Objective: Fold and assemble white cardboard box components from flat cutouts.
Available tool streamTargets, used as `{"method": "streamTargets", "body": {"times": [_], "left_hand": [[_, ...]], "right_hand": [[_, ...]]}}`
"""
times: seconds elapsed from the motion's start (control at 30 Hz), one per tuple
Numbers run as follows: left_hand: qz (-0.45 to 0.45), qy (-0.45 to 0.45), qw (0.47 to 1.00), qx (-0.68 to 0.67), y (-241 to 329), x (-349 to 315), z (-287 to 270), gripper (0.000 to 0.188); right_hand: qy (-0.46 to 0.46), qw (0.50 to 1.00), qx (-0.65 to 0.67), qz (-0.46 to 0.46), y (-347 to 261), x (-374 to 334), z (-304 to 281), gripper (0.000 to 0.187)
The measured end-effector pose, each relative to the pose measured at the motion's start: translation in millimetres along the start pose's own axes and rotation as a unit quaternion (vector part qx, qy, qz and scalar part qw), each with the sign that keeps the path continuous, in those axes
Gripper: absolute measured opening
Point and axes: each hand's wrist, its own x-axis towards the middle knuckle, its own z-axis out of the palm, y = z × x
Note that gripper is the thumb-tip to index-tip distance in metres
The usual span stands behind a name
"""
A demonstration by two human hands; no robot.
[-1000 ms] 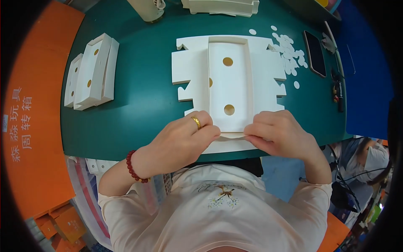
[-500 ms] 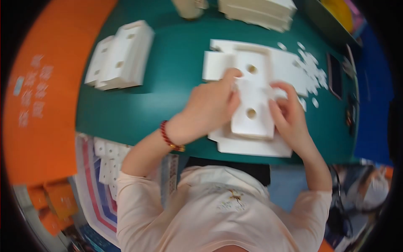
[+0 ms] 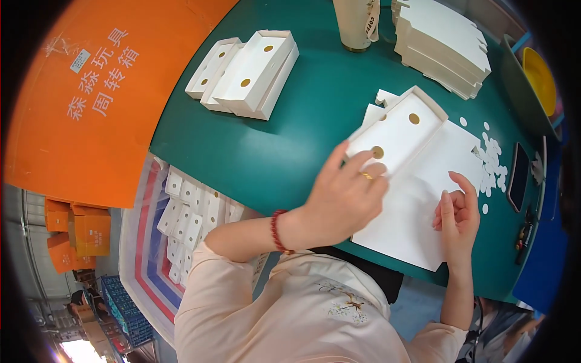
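Note:
A shallow white card tray (image 3: 399,138) with two round holes lies tilted over flat white card blanks (image 3: 407,221) on the green table. My left hand (image 3: 348,196) is closed on its near end, thumb along the left side and fingers over the inside by the nearer hole. The palm hides that end of the tray. Off to the right, my right hand (image 3: 458,212) hovers above the blanks' right edge, apart from the tray. Its thumb and forefinger are apart, the other fingers are curled, and nothing shows in it.
Folded white trays (image 3: 257,72) are stacked at the far left. At the back are a cup (image 3: 353,24) and piled card blanks (image 3: 445,36). Small white discs (image 3: 493,160) and a phone (image 3: 518,175) lie right. A striped bag (image 3: 136,254) below left holds several trays.
My right hand has come off the tray and moved away to the right. The tray now slants, with my left hand at its near end. The whole view has turned and shifted.

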Motion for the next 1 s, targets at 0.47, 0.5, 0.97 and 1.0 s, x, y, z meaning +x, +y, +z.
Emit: {"method": "streamTargets", "body": {"times": [0.47,0.5,0.97,1.0], "left_hand": [[-0.245,0.204,0.943,0.102,-228,-47,-123,0.006],[-0.210,0.147,0.958,0.129,-235,-49,-123,0.007],[0.035,-0.038,0.990,-0.134,-47,-2,-50,0.029],[0.087,-0.108,0.981,-0.138,-27,-6,-33,0.032]], "right_hand": [[-0.038,0.995,-0.068,-0.057,6,0,6,0.025],[-0.041,0.995,-0.071,-0.061,8,-1,5,0.024],[-0.203,0.915,-0.302,-0.175,-12,-12,-31,0.046],[-0.196,0.896,-0.346,-0.200,-16,-16,-25,0.050]]}}
